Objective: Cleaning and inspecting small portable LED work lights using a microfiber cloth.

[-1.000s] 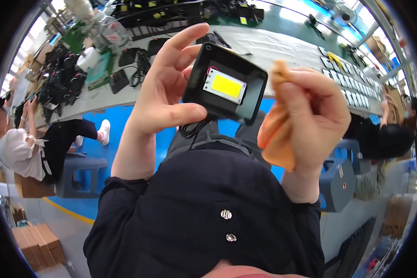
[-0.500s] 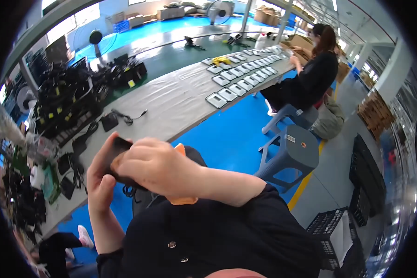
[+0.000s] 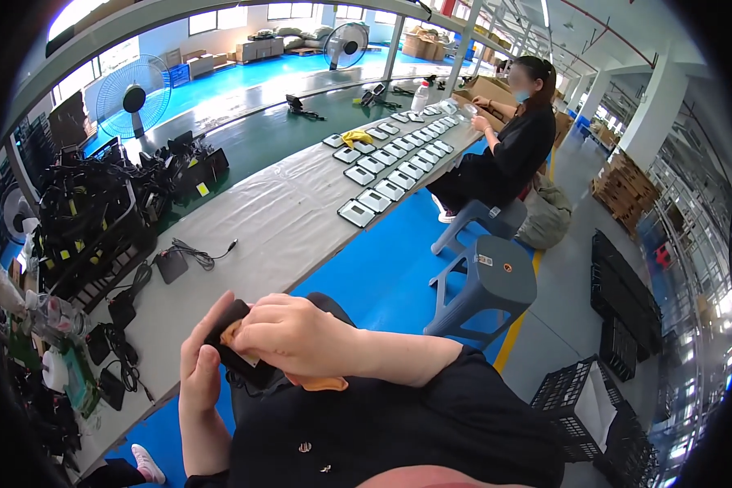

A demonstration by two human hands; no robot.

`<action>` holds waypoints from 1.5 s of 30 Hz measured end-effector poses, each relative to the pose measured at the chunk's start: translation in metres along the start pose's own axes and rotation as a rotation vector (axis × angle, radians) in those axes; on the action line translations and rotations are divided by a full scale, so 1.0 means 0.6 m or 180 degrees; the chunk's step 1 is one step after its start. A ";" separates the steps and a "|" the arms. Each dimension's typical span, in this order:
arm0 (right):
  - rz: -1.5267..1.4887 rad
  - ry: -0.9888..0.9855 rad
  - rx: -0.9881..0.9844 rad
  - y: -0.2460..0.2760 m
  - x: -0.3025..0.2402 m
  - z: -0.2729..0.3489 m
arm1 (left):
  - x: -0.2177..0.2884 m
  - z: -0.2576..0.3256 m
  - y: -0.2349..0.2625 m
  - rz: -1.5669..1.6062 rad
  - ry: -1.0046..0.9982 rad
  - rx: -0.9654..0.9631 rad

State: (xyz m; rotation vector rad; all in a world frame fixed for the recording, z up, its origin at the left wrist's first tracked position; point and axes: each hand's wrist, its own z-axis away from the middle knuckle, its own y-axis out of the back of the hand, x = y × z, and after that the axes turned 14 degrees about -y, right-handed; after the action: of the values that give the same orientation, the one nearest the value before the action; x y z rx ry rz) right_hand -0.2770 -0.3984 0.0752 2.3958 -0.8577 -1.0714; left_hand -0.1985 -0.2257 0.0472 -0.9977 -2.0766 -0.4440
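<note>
My left hand (image 3: 202,374) is wrapped round a black power adapter (image 3: 256,372), held above my lap at the table's near edge. A pale label shows on the adapter's face, and a bit of dark cord hangs by it. My right hand (image 3: 297,335) has its fingers curled on an orange cloth (image 3: 324,383) and presses it against the adapter. Part of the cloth pokes out by the fingertips and more hangs below the palm. Nearest on the table lies another black adapter (image 3: 170,266) with its cord coiled beside it.
The long covered table (image 3: 256,215) runs to the far right, bearing rows of white-and-black flat panels (image 3: 376,200) and a yellow cloth (image 3: 356,138). A heap of black adapters (image 3: 98,191) fills a rack at left. Right stand grey stools (image 3: 488,281), a seated co-worker (image 3: 520,134) and a black crate (image 3: 573,403).
The head view has shifted, and the surroundings sit further left. Both hands appear lower, with the adapter's labelled face now showing under the cloth. The grips stay the same.
</note>
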 end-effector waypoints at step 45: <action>-0.1547 -0.1290 0.0892 0.203 0.086 -0.115 | -0.022 -0.119 -0.021 0.1778 -0.0019 0.0952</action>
State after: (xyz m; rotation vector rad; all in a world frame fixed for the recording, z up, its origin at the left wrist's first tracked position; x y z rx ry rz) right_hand -0.2430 -0.5171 0.1593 2.7510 -0.5802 -1.7710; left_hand -0.1675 -0.2822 0.0831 -1.3232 -1.7011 0.1511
